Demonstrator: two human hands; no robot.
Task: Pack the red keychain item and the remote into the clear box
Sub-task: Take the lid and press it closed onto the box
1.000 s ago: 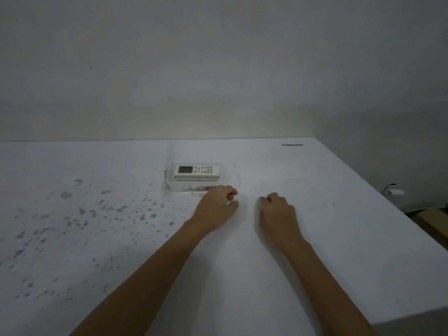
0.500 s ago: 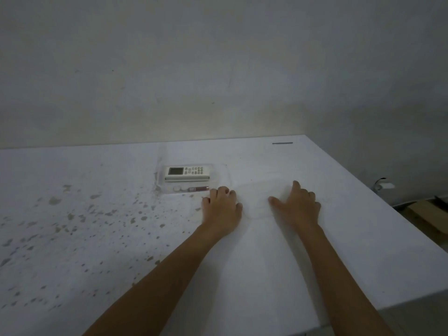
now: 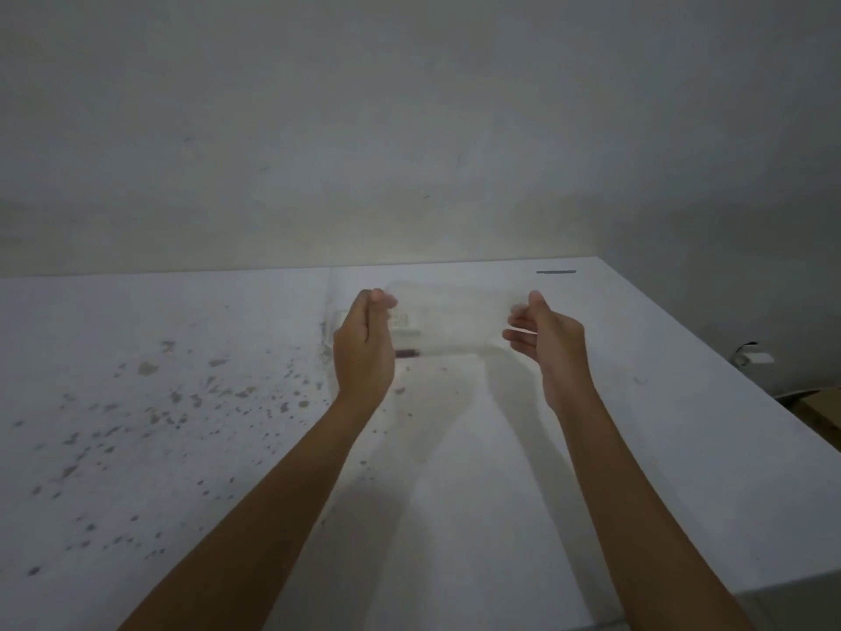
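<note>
Clear lid (image 3: 455, 321), a thin, glassy, blurred rectangular sheet, held off the table (image 3: 637, 425) between both hands, left hand (image 3: 364, 343) pinching its left edge with curled fingers, right hand (image 3: 544, 339) half open and cupped on its right edge. Behind and below, partly hidden by the left hand and seen through the plastic: clear box (image 3: 330, 343) on the tabletop, white slab-shaped remote (image 3: 402, 322) and the small dark-red keychain item (image 3: 407, 353) lying at its near side. Matte white tabletop, grey-speckled to the left, plain pale wall (image 3: 409, 129) beyond.
</note>
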